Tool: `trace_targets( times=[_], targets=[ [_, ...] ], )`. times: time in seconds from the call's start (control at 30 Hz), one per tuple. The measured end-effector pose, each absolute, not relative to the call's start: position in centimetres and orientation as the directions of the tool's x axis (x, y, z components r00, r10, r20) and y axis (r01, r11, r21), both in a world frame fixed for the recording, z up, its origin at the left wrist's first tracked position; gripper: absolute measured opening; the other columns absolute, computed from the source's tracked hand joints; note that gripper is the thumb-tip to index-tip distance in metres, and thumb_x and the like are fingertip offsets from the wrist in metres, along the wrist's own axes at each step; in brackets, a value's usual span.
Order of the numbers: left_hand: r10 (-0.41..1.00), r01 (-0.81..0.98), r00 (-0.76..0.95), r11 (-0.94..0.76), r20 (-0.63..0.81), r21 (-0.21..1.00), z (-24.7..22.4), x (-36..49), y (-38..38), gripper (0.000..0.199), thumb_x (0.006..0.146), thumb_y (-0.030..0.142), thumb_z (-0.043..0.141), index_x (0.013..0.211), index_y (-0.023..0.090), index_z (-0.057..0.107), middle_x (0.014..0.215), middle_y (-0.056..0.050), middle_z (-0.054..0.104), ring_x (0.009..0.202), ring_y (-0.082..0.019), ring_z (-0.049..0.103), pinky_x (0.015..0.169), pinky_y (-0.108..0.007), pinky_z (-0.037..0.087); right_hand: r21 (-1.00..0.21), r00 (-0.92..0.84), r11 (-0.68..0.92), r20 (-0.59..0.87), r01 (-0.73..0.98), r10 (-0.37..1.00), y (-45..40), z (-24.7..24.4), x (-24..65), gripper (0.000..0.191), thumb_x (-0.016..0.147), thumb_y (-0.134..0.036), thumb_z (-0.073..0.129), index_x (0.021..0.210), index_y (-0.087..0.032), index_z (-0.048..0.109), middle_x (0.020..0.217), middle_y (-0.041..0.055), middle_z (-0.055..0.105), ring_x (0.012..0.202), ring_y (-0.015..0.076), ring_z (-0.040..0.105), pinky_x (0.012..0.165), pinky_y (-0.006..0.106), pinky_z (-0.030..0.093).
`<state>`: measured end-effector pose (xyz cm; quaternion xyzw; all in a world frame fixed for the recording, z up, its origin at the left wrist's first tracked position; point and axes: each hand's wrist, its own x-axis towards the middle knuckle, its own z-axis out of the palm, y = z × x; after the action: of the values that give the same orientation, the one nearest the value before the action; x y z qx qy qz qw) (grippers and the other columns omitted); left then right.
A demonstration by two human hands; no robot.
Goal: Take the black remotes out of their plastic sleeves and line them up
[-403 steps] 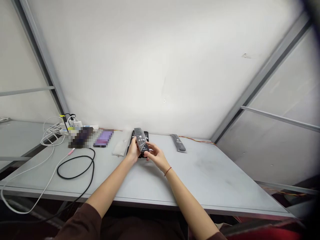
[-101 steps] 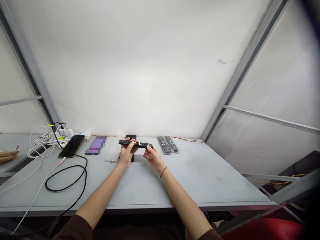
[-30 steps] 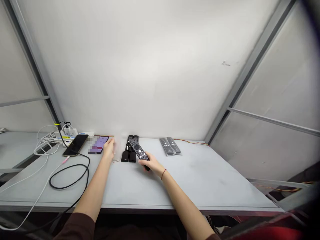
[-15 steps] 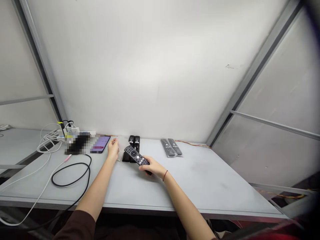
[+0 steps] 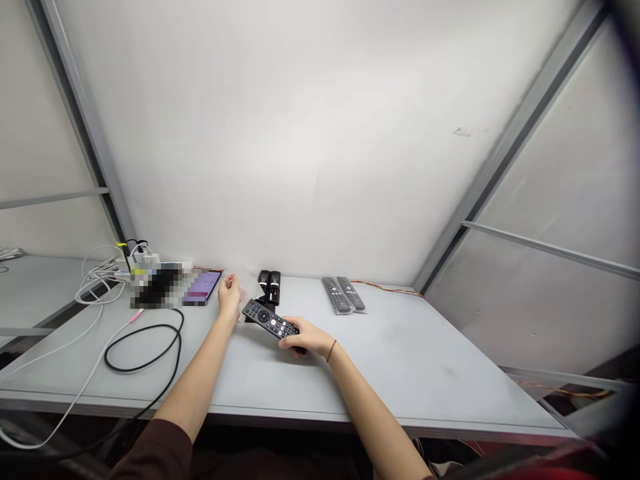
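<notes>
Grey workbench (image 5: 425,380): right hand (image 5: 309,339) has fingers curled around the end of a black TV remote (image 5: 270,320); left hand (image 5: 229,298) pinches clear plastic film (image 5: 243,293), just beside upright black remotes (image 5: 269,287).

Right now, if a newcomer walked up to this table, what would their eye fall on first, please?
Probably the black remote control held in the right hand, near the middle of the pale grey table, with the left hand beside a translucent plastic bag. Next come the loop of black cable at the table's left and the two grey remotes side by side near the back wall.
</notes>
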<state>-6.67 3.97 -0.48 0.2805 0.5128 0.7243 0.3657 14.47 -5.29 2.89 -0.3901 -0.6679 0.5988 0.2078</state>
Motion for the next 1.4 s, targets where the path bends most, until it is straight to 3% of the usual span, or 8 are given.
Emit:
trace_targets(
  times=[0.37,0.77,1.03,1.23,1.4],
  targets=[
    [0.807,-0.196,-0.585,-0.242,0.085,0.95,-0.7,-6.7,4.1,0.02,0.076,0.029,0.055,0.092,0.017,0.055,0.085,-0.002,0.057,0.07,-0.009,0.057,0.061,-0.018,0.044,-0.961,-0.617,-0.013,-0.188,0.277,0.764,-5.2,2.8,14.6,0.024,0.064,-0.025,0.066,0.084,-0.018,0.053,0.055,-0.0063,0.052,0.039,0.0078,0.045,0.035,0.018,0.032],
    [0.835,-0.276,-0.546,-0.26,0.072,0.925,-0.4,-6.1,3.7,0.02,0.077,0.029,0.057,0.093,0.017,0.054,0.077,0.0,0.057,0.065,-0.009,0.058,0.059,-0.019,0.046,-0.951,-0.589,-0.027,-0.214,0.309,0.78,-5.3,3.0,14.6,0.027,0.065,-0.027,0.065,0.087,-0.018,0.054,0.057,-0.0052,0.053,0.04,0.0075,0.046,0.034,0.017,0.03],
    [0.849,-0.467,-0.525,-0.233,-0.055,0.853,0.4,-6.0,3.3,0.013,0.08,0.024,0.056,0.091,0.017,0.052,0.077,-0.001,0.058,0.059,-0.006,0.056,0.054,-0.017,0.046,-0.957,-0.548,-0.03,-0.191,0.288,0.814,-5.2,2.8,14.6,0.027,0.065,-0.026,0.065,0.088,-0.018,0.055,0.057,-0.0046,0.052,0.041,0.0084,0.045,0.032,0.018,0.029],
    [0.845,-0.438,-0.532,-0.224,-0.05,0.871,0.7,-6.0,3.0,0.012,0.081,0.022,0.055,0.092,0.018,0.052,0.077,0.001,0.057,0.059,-0.006,0.055,0.055,-0.017,0.044,-0.961,-0.52,-0.019,-0.166,0.276,0.838,-5.1,2.9,14.8,0.025,0.066,-0.028,0.065,0.087,-0.019,0.055,0.056,-0.005,0.052,0.042,0.0091,0.047,0.033,0.018,0.03],
    [0.901,-0.456,-0.431,-0.174,-0.046,0.873,0.8,-5.1,2.5,0.017,0.083,0.025,0.054,0.098,0.019,0.05,0.082,-0.001,0.057,0.06,-0.007,0.056,0.052,-0.018,0.044,-0.961,-0.51,0.009,-0.139,0.278,0.849,-4.9,2.6,14.6,0.023,0.068,-0.026,0.063,0.088,-0.019,0.054,0.056,-0.0047,0.052,0.042,0.0093,0.047,0.035,0.019,0.031]
  ],
)
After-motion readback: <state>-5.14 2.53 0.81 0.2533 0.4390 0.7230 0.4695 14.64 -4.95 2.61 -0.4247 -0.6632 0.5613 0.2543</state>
